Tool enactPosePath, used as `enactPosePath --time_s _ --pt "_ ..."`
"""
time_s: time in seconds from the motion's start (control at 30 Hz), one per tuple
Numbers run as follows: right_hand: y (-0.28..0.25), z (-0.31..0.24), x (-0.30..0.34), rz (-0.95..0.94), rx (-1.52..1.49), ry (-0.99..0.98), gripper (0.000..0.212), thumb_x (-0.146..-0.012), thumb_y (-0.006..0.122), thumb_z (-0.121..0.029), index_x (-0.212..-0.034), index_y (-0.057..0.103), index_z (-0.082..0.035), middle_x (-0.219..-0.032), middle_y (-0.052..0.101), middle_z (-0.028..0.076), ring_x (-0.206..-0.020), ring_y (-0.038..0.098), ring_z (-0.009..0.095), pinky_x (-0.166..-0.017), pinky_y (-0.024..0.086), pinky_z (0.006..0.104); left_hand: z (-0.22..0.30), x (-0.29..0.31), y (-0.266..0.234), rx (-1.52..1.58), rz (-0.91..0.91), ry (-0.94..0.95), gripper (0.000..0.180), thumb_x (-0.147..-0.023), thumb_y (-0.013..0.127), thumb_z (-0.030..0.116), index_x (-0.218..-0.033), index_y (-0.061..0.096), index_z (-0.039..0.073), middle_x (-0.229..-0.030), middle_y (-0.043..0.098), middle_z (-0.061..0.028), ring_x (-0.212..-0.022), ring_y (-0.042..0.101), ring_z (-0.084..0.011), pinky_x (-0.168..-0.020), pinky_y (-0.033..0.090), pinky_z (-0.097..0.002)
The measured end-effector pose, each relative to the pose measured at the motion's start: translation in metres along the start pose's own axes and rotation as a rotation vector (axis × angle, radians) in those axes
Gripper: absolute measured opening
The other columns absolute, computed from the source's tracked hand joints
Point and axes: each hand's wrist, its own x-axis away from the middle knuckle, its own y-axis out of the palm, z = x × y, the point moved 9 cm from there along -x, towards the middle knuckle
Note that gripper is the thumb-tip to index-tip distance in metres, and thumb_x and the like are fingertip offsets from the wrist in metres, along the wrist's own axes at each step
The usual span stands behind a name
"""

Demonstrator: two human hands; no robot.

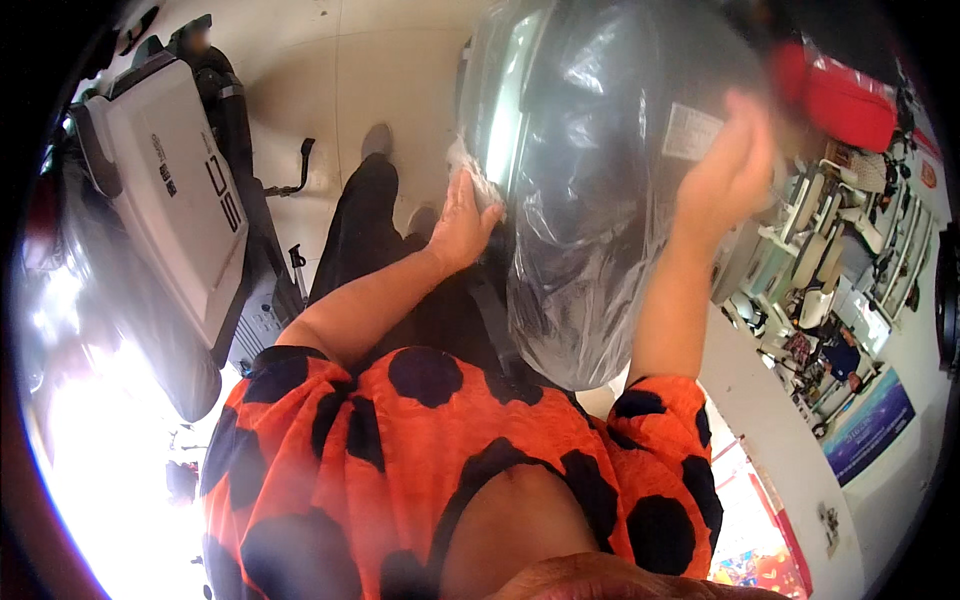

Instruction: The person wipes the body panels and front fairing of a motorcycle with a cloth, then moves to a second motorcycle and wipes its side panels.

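Observation:
In front of me stands a dark scooter whose seat (590,220) is wrapped in clear, wrinkled plastic film. My left hand (462,228) presses a crumpled whitish cloth (472,168) against the scooter's glossy left side, fingers stretched along it. On the other side, my right hand (735,165) is over the right edge of the wrapped seat, beside a white paper label (690,132). Its fingers are extended and slightly blurred, with nothing seen in them. Whether that hand touches the film, I cannot tell.
A white and black scooter (185,190) stands at my left, its kickstand (295,170) jutting toward my legs. Beyond the seat at the right is a red box-like object (850,105). Farther right are cluttered shelves with parts (810,260) and a blue poster (872,425).

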Motion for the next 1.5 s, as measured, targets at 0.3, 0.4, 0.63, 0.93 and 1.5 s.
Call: enactPosePath --time_s 0.3,0.4,0.63,0.93,1.5 --pt "0.096 0.059 -0.053 -0.010 0.136 0.378 0.021 -0.080 0.058 -0.017 -0.088 0.068 0.000 -0.080 0.069 0.008 -0.073 0.065 0.016 -0.071 0.048 0.0260 0.028 -0.039 -0.032 0.164 0.186 0.222 0.067 -0.089 0.043 0.029 -0.135 0.014 -0.010 -0.140 0.017 -0.0295 -0.131 0.017 -0.0408 -0.109 0.014 -0.0414" --pt "0.103 0.076 -0.051 -0.020 0.074 0.446 0.021 -0.081 0.058 -0.015 -0.087 0.066 0.003 -0.081 0.069 0.009 -0.074 0.063 0.014 -0.071 0.048 0.0251 0.055 -0.094 -0.061 0.204 0.257 0.329 0.065 -0.091 0.037 0.034 -0.135 0.016 -0.009 -0.140 0.018 -0.0293 -0.132 0.016 -0.0395 -0.109 0.014 -0.0409" --pt "0.112 0.069 -0.054 -0.052 0.026 0.419 0.022 -0.083 0.058 -0.014 -0.090 0.065 0.006 -0.083 0.068 0.010 -0.076 0.062 0.013 -0.074 0.047 0.0239 0.156 -0.218 -0.127 0.119 0.344 0.625 0.058 -0.092 0.033 0.035 -0.120 0.039 -0.015 -0.125 0.040 -0.0328 -0.122 0.034 -0.0413 -0.106 0.023 -0.0401" --pt "0.110 0.067 -0.057 -0.045 0.170 0.447 0.020 -0.082 0.057 -0.013 -0.089 0.065 0.004 -0.082 0.068 0.010 -0.077 0.062 0.014 -0.074 0.047 0.0256 0.153 -0.144 -0.127 0.085 0.163 0.714 0.042 -0.086 0.042 0.022 -0.120 0.042 -0.003 -0.129 0.040 -0.0228 -0.124 0.034 -0.0370 -0.104 0.027 -0.0399" --pt "0.108 0.063 -0.059 -0.125 0.289 0.311 0.018 -0.082 0.054 -0.012 -0.093 0.063 -0.002 -0.094 0.063 0.015 -0.090 0.060 0.028 -0.080 0.045 0.0343 0.101 -0.206 -0.109 0.125 -0.199 0.217 0.053 -0.092 0.038 0.039 -0.134 0.037 0.006 -0.136 0.037 -0.0211 -0.127 0.034 -0.0321 -0.105 0.026 -0.0348"
